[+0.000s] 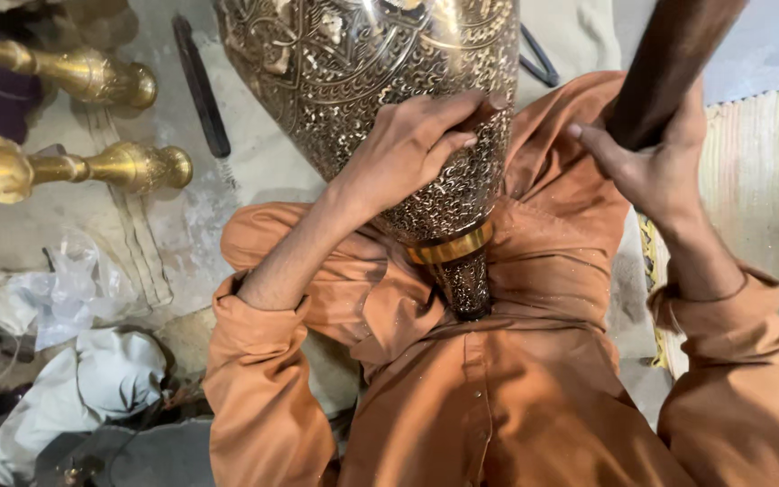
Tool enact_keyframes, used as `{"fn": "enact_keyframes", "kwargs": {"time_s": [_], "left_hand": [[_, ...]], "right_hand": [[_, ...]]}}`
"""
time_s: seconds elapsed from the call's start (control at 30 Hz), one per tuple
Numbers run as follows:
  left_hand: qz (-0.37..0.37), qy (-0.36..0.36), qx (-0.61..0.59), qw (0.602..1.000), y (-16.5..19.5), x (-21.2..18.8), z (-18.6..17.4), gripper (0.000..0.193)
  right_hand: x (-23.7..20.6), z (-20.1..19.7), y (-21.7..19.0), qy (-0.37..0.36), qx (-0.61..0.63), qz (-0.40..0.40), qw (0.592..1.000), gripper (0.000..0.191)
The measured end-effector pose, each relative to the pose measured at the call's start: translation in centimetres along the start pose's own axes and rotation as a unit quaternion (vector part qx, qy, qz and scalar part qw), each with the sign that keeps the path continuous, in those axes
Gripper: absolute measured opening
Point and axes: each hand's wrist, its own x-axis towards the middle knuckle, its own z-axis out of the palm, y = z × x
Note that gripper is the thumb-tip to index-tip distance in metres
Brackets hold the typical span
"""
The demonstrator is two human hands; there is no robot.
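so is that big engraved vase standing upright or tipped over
Tipped. The engraved vase lies across the lap, its narrow end pointing at the body, the left hand pressed on its side.
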Motion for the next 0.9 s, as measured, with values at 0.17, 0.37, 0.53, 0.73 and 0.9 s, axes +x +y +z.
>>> {"fn": "enact_keyframes", "kwargs": {"time_s": [0.17, 0.37, 0.53, 0.73, 0.9], "left_hand": [[-0.008, -0.028, -0.012, 1.0, -0.2, 0.2, 0.0, 0.036], [0.041, 0.002, 0.017, 0.999, -0.8, 0.5, 0.5, 0.033], [-0.008, -0.003, -0.023, 1.0, -0.4, 0.3, -0.5, 0.028], [-0.053, 0.021, -0.076, 0.995, 0.9, -1.4, -2.5, 0.036], [-0.04, -0.002, -0.058, 0.998, 0.9, -1.0, -2.1, 0.04]], "right_hand": [[0.0, -0.8, -1.2, -0.019, -0.021, -0.039, 0.999, 0.052], [-0.6, -1.2, -1.9, -0.025, -0.151, -0.069, 0.986, 0.069], [-2.2, -1.5, -0.4, 0.002, -0.183, -0.071, 0.98, 0.062], [-3.9, 0.5, 2.5, -0.093, -0.28, 0.03, 0.955, 0.075], [-4.7, 2.1, 3.4, -0.069, -0.228, 0.011, 0.971, 0.072]]}}
